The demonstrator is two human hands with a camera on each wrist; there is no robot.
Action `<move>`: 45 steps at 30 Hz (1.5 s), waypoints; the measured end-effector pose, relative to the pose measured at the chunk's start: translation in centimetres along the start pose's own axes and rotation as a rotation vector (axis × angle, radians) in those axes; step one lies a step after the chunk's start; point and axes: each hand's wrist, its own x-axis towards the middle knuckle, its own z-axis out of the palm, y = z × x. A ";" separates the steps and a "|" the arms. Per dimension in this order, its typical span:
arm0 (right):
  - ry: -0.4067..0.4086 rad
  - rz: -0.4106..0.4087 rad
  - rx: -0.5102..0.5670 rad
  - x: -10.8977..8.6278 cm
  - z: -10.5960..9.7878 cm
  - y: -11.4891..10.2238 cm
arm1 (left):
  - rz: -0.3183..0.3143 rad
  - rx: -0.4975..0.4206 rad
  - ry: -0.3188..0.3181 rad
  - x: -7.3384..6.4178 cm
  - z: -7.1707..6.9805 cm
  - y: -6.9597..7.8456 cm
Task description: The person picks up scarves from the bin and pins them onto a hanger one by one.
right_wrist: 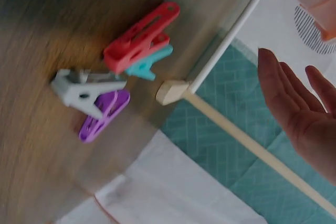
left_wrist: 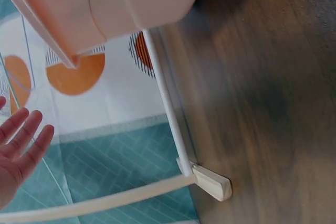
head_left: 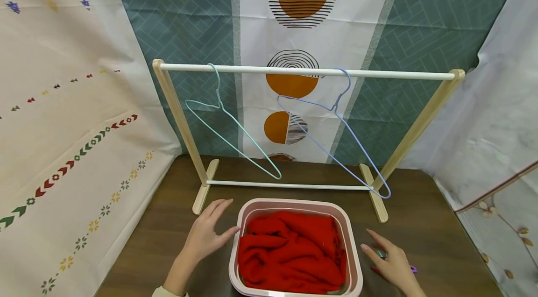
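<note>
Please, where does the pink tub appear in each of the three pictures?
Head: the pink tub is at bottom centre, holding red cloth.
Left wrist: upper left, cut off by the top edge.
Right wrist: upper right corner, only partly shown.
Shared landmark: the low white bar, visible in all three views.

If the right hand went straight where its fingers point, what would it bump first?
The right hand would probably meet the pink tub first, near its far right corner, though the hand's height is hard to judge.
</note>
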 end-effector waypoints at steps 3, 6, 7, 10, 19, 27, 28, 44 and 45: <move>-0.036 0.067 0.097 0.1 0.5 -0.3 | 0.033 -0.033 -0.021 0.5 0.5 0.3; -0.071 0.112 0.285 0.0 1.1 -0.5 | 0.075 -0.065 -0.059 0.9 1.0 0.5; -0.079 0.123 0.359 -0.1 1.3 -0.6 | 0.092 -0.075 -0.075 1.1 1.2 0.6; -0.085 0.126 0.519 -0.2 1.8 -0.8 | 0.130 -0.106 -0.139 1.6 1.7 0.8; -0.190 0.164 0.695 -0.2 2.8 -1.5 | 0.160 -0.160 -0.427 3.0 2.7 1.7; -0.183 0.129 0.748 -0.5 3.7 -1.6 | 0.188 -0.133 -0.707 3.6 4.2 1.9; -0.181 0.126 0.749 -0.5 3.8 -1.6 | 0.186 -0.119 -0.740 3.7 4.3 2.0; -0.154 0.172 0.688 -0.3 4.2 -1.6 | 0.279 0.120 -0.807 3.1 7.0 2.3; -0.154 0.172 0.692 -0.3 4.2 -1.7 | 0.288 0.122 -0.786 3.1 7.1 2.3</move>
